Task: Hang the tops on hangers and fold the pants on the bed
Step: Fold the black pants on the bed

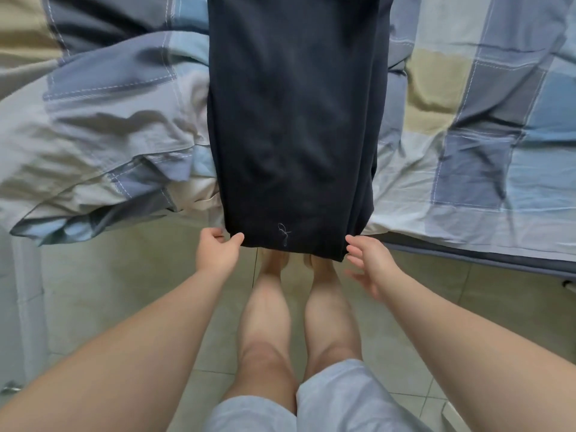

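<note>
- The dark pants [296, 120] lie lengthwise on the bed [498, 169], legs stacked, with the hem end hanging just over the near edge.
- The left hand [216, 252] appears to pinch the left hem corner, thumb on top and fingers curled at the edge.
- The right hand [371, 263] is relaxed, its straight fingers just at the right corner and grasping nothing; it should take that corner before lifting.
- Judgement: lift both corners evenly and carry the hem towards the waistband, keeping the side edges aligned.
- The rumpled duvet [103, 135] crowds the left side, so keep the fold clear of it.
</note>
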Motion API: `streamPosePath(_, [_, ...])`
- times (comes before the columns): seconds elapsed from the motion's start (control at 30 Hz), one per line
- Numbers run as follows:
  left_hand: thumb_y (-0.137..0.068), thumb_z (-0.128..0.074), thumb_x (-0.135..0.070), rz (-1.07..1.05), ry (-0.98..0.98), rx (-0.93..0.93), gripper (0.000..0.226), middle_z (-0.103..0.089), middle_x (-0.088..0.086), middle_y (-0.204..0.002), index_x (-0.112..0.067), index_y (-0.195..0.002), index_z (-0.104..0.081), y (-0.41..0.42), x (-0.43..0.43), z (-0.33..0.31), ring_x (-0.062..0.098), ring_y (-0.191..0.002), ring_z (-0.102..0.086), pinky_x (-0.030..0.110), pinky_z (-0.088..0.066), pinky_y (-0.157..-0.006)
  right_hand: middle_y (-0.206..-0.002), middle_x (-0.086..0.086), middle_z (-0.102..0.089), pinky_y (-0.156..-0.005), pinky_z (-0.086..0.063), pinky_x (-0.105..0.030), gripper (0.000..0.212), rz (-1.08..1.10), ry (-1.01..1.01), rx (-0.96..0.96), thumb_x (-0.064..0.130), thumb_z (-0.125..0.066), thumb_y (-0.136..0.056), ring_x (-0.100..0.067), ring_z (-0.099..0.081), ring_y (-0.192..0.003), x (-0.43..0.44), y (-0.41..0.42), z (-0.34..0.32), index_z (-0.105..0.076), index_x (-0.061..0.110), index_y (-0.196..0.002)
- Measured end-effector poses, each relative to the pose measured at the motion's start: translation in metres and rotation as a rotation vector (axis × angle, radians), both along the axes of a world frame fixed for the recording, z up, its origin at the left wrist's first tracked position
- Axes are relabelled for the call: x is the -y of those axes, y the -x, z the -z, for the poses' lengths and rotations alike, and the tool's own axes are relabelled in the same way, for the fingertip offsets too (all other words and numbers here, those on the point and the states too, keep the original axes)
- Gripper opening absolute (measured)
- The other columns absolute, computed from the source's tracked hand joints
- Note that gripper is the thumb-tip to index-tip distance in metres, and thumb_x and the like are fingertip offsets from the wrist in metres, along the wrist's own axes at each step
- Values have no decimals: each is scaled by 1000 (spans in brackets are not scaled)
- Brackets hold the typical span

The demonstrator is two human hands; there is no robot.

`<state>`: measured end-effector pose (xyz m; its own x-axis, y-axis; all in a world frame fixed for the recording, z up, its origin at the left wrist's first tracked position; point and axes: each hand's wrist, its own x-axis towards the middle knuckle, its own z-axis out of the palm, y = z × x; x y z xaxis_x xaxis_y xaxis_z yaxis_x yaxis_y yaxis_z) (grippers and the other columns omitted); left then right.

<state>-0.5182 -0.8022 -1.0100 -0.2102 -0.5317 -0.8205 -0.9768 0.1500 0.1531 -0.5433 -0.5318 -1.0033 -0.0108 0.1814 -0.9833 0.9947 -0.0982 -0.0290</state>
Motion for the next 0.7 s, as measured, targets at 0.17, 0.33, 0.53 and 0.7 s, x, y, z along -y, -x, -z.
streamPosePath(0.17, [-85, -77, -31, 51, -100, -34, 67, -52, 4, -145, -10, -141, -46, -8, 4, 20, 24, -130, -52, 32, -39, -102, -120, 7, -54, -93, -44, -40, 69, -121, -52, -23, 35, -81, -81, -12, -52, -108, 4, -12, 21, -38, 23, -134])
streamPosePath(0.33, [-86, -77, -26, 21, -179, -57, 46, -68, -2, -108, -11, -125, -57, -11, 1, 21, 15, -95, -64, 26, -46, -80, -122, -4, -61, -69, -39, -28, 65, -256, -89, -72, 29, -83, -80, -16, -59, -100, 4, -9, 26, -45, 11, -129])
streamPosePath(0.53, [-85, -74, -38, 119, -190, 2, 32, -71, 4, -110, -16, -108, -69, -24, 2, -8, 30, -115, -60, 44, -48, -102, -103, 4, -68, -62, -38, -24, 21, -359, 3, -45, 28, -73, -87, -8, -60, -87, -2, -14, -6, -65, 20, -105])
streamPosePath(0.7, [-77, -65, -47, 116, -189, -34, 46, -67, 8, -116, -15, -110, -68, -30, -7, -53, 34, -117, -56, 47, -47, -102, -86, 10, -64, -61, -37, -24, 6, -327, -33, -121, 27, -69, -88, -6, -57, -75, 0, -17, -45, -64, 25, -87])
